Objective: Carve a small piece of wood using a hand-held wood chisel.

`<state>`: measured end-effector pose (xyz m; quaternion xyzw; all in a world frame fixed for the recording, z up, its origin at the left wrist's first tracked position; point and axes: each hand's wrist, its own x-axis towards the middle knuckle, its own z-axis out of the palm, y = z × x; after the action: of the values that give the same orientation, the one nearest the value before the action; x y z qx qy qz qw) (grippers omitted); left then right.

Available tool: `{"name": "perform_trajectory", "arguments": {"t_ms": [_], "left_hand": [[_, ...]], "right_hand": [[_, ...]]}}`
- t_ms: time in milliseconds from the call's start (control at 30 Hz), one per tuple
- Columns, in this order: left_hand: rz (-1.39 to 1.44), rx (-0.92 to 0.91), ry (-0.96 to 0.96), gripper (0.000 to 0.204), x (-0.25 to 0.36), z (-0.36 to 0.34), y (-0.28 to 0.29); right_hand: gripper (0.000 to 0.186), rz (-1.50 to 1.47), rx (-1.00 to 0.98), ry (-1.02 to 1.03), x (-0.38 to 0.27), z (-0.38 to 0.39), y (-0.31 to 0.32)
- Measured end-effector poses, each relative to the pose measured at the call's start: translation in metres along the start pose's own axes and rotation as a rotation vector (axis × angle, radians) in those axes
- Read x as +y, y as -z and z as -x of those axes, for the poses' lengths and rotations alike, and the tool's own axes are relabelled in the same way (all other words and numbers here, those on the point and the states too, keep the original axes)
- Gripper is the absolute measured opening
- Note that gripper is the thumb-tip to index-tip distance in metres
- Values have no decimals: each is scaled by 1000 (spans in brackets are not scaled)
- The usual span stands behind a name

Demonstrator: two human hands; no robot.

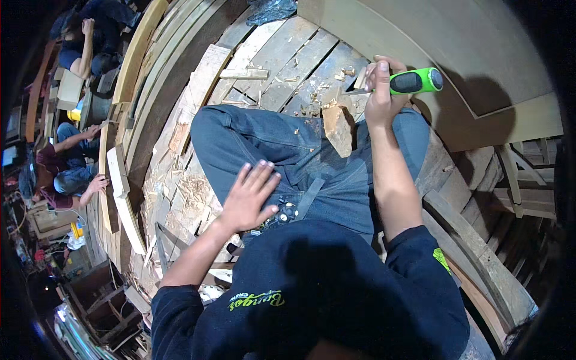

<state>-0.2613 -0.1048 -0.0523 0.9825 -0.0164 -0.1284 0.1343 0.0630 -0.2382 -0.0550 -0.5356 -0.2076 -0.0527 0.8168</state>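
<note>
My right hand (pixel 384 99) is wrapped round a chisel (pixel 414 81) with a bright green and black handle. Its thin metal blade points left, over a rough chunk of wood (pixel 339 130) that lies between my crossed legs. Whether the blade touches the wood I cannot tell. My left hand (pixel 251 198) rests with spread fingers on my left thigh and holds nothing. Just beside it, at my waist, is a small dark object with light round spots (pixel 288 210).
Shavings (pixel 195 192) and wood offcuts (pixel 245 74) litter the plank floor (pixel 288 54). A large wooden panel (pixel 456 54) stands close on the right. Long curved timbers (pixel 162 78) run along the left, with two people (pixel 63 156) beyond them. A curved beam (pixel 474 258) lies at lower right.
</note>
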Motion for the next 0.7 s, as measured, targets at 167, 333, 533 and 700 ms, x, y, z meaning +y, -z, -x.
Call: {"name": "perform_trajectory", "arguments": {"t_ms": [167, 333, 533, 700], "left_hand": [[0, 30, -51, 71, -31, 9, 8], [-199, 275, 211, 66, -95, 30, 11], [-90, 53, 137, 79, -12, 13, -7], [5, -41, -71, 76, -18, 16, 5]], "right_hand": [[19, -66, 42, 37, 5, -2, -2], [19, -39, 58, 30, 0, -2, -4], [16, -47, 27, 61, 3, -2, -5], [19, -31, 52, 50, 8, -1, -2]]}}
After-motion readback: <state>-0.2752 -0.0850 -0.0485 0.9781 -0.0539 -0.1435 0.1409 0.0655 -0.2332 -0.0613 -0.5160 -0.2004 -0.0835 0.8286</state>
